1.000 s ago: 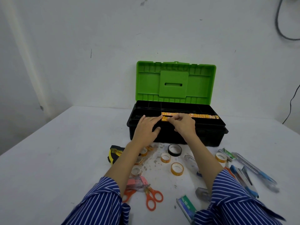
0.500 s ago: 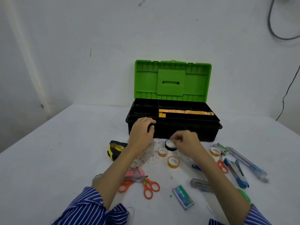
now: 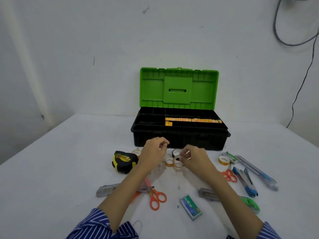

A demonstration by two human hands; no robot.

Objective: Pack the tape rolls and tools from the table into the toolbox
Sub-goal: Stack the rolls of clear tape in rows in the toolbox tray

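Black and yellow plastic marks the tape measure (image 3: 124,161) lying farthest left of the black toolbox with the raised green lid (image 3: 179,135), in front of its left corner on the white worktop (image 3: 60,169). Next we see our left hand (image 3: 153,151) hovering before the toolbox front, fingers curled with thumb and forefinger pinched together; whether anything sits between them we cannot tell. Nearer us than that, orange-handled scissors (image 3: 156,198) lie flat. Before the toolbox's middle, our right hand (image 3: 195,158) pinches a small clear tape roll (image 3: 177,160) by its rim, beside an orange tape roll (image 3: 168,161) and a black tape roll (image 3: 176,152) that lies closer to the toolbox. A green staple box (image 3: 190,207) lies nearest us. Before the toolbox's right corner sit another orange tape roll (image 3: 223,160) and a blue utility knife (image 3: 259,173). Inside the toolbox tray lies a long orange strip (image 3: 193,120).
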